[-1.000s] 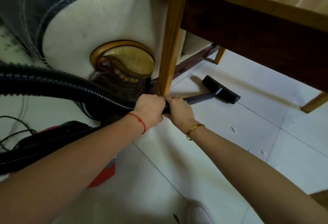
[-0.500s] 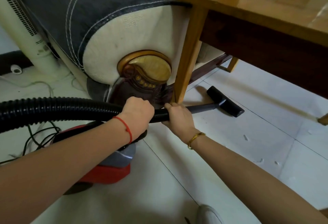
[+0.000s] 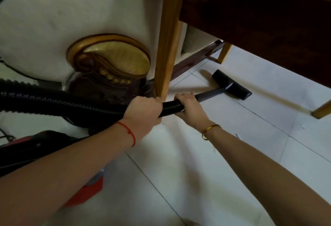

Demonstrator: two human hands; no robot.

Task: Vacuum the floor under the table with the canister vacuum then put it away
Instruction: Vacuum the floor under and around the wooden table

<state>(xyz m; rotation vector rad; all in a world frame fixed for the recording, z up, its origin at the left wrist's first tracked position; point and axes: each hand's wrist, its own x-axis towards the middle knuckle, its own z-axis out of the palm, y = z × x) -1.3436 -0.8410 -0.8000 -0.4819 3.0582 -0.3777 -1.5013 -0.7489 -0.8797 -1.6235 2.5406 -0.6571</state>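
Both our left hand [image 3: 143,111] and right hand [image 3: 189,106] grip the hose [image 3: 71,103]; we should keep the floor nozzle [image 3: 232,86] flat, sweeping beyond the table leg [image 3: 168,37].

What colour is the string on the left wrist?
Red, a thin string around the left wrist; the head view shows it clearly.

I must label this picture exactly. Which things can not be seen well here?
- Red vacuum body, head view: mostly hidden behind the left arm.
- Black hose: cut off by the left edge.
- Table: its top is cut off by the upper edge.
- Left hand and right hand: fingertips hidden behind the hose.
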